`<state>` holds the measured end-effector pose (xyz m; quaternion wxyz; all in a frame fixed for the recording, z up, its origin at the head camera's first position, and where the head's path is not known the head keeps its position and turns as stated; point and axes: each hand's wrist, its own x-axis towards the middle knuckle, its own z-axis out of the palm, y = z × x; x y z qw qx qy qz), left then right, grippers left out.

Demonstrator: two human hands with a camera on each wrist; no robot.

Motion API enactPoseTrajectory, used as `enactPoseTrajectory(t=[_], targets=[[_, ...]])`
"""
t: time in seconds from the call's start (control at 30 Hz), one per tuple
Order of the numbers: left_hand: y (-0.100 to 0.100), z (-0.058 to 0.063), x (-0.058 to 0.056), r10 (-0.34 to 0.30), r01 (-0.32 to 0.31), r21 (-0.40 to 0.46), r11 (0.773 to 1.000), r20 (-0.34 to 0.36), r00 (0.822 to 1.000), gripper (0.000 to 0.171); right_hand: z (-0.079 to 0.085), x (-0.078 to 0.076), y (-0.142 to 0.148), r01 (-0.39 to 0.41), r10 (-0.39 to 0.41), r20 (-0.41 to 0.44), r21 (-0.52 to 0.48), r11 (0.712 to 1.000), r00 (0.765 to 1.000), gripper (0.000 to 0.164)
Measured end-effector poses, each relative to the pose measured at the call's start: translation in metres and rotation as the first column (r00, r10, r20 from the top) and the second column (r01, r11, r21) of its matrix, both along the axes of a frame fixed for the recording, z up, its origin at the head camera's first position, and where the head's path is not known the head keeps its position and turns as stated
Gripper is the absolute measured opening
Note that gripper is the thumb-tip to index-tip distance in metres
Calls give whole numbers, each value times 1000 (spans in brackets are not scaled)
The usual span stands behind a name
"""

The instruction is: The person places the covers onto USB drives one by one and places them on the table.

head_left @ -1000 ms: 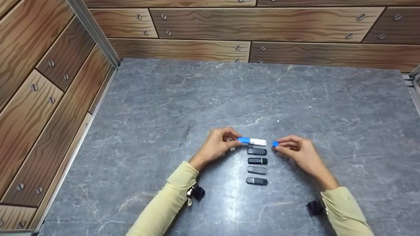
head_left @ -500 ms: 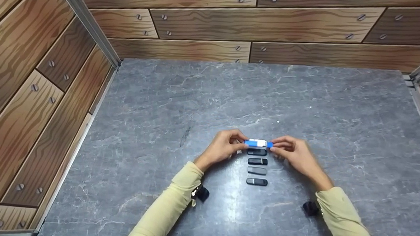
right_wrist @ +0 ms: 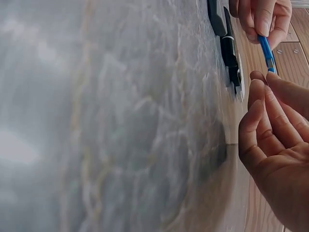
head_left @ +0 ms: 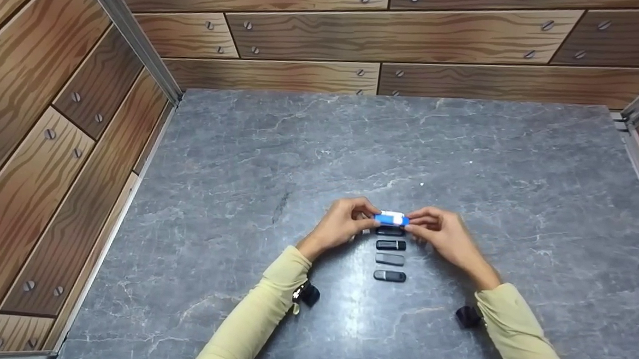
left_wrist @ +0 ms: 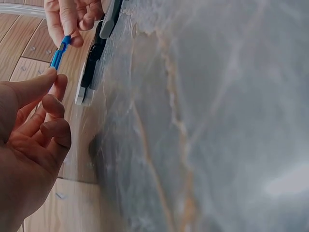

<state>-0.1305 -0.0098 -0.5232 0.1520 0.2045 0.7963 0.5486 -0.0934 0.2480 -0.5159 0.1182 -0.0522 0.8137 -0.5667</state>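
Note:
In the head view my left hand pinches the left end of a blue USB stick between thumb and fingertips. My right hand pinches a small blue cap at the stick's right end. Both wrist views show the blue stick and the cap in line, with a bit of the metal plug visible between them. Fingertips hide both ends. Just behind lies a white USB stick, partly covered by the blue one.
Nearer the person, several dark and grey USB sticks lie in a column on the grey marbled table, among them a black one, a grey one and a dark one. Wood-patterned walls border the table.
My left hand has shifted slightly right with the blue USB stick. My right hand has moved left, bringing the cap from a clear gap up to the stick's end.

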Motion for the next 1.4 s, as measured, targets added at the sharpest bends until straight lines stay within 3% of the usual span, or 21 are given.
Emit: enactPoseTrajectory(t=[0.23, 0.73, 0.87, 1.13, 1.4], targets=[[4, 1, 2, -5, 5, -8, 1000, 2, 1000, 19, 5, 0, -7, 11, -9, -30, 53, 999, 999, 28], [10, -4, 3, 106, -106, 22, 994, -13, 994, 21, 10, -2, -31, 113, -103, -179, 48, 992, 978, 21], [10, -3, 3, 102, -102, 19, 995, -11, 995, 21, 6, -1, -32, 129, -119, -188, 39, 991, 975, 20], [12, -4, 5, 88, -91, 42, 995, 57, 994, 20, 1, 3, -35, 152, -147, -169, 16, 988, 975, 20], [13, -3, 4, 73, -75, 49, 996, 55, 996, 19, 2, 4, -38, 172, -169, -197, -2, 985, 966, 18]])
